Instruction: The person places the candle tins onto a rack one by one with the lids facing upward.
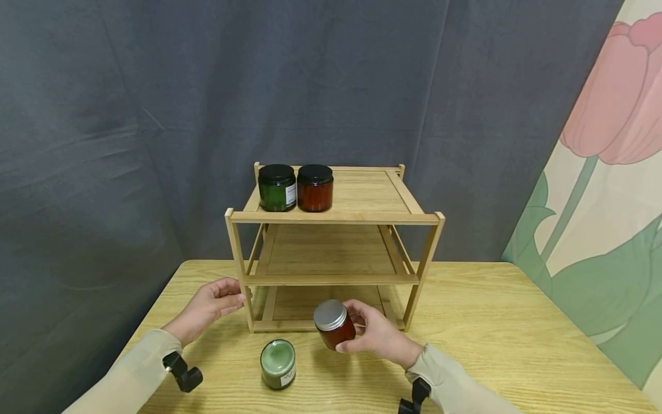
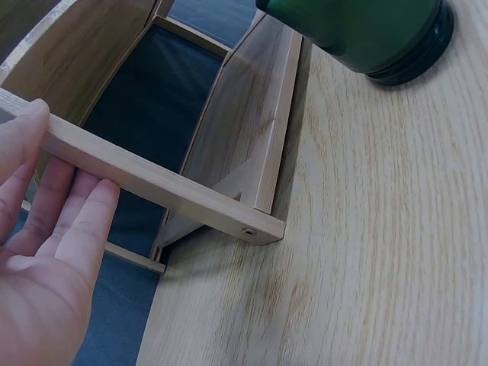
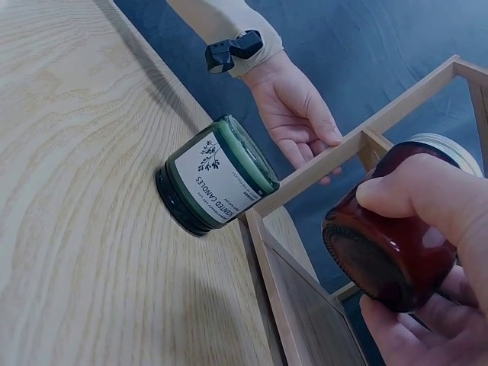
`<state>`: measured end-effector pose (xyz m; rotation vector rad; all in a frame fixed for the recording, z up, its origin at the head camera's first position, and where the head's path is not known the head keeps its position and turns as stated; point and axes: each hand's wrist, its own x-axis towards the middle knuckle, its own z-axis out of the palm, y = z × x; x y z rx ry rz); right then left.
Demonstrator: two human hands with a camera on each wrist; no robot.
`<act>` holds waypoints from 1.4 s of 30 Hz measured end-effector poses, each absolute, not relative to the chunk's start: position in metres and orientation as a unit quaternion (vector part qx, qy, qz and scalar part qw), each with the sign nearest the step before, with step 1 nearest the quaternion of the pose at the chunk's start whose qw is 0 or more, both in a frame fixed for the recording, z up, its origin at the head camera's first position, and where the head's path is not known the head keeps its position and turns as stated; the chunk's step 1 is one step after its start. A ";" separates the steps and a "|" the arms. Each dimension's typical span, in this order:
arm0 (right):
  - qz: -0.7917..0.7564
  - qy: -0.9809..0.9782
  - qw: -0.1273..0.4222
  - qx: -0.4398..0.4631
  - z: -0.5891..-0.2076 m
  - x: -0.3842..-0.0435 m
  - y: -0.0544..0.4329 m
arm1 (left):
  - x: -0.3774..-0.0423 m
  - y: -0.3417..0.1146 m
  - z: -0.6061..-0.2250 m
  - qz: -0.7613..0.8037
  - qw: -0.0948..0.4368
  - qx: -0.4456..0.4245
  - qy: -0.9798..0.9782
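Just in front of the rack (image 1: 331, 280), the amber jar (image 1: 338, 337) tilts above the table (image 1: 465, 322), gripped round its body by the right hand (image 1: 381, 336), while the left hand (image 1: 211, 306) pinches the rack's front left post (image 1: 237, 253). The jar looks like glass, so it is probably stiff, fairly weighty, slick and breakable, best held below the metal lid (image 1: 330, 314). Pale wood grain covers the table, where a green candle (image 1: 278, 364) stands nearby; behind hangs a dark curtain (image 1: 331, 86), with a tulip mural (image 1: 600, 115) at right.
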<state>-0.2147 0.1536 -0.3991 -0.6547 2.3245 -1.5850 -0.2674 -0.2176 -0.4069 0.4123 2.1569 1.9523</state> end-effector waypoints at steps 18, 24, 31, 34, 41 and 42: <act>-0.554 0.794 0.123 -0.218 -0.400 -0.215 0.154 | -0.267 -0.218 -0.406 0.661 0.104 0.142 0.730; -0.551 0.795 0.122 -0.223 -0.400 -0.216 0.154 | -0.267 -0.218 -0.406 0.660 0.104 0.141 0.731; -0.527 0.816 0.102 -0.214 -0.398 -0.215 0.153 | -0.269 -0.218 -0.405 0.659 0.104 0.141 0.732; -0.527 0.817 0.099 -0.213 -0.399 -0.216 0.154 | -0.269 -0.218 -0.405 0.660 0.105 0.141 0.730; -0.532 0.813 0.107 -0.213 -0.399 -0.216 0.155 | -0.269 -0.217 -0.407 0.666 0.100 0.142 0.726; -0.533 0.811 0.110 -0.214 -0.399 -0.216 0.155 | -0.269 -0.217 -0.408 0.665 0.100 0.142 0.726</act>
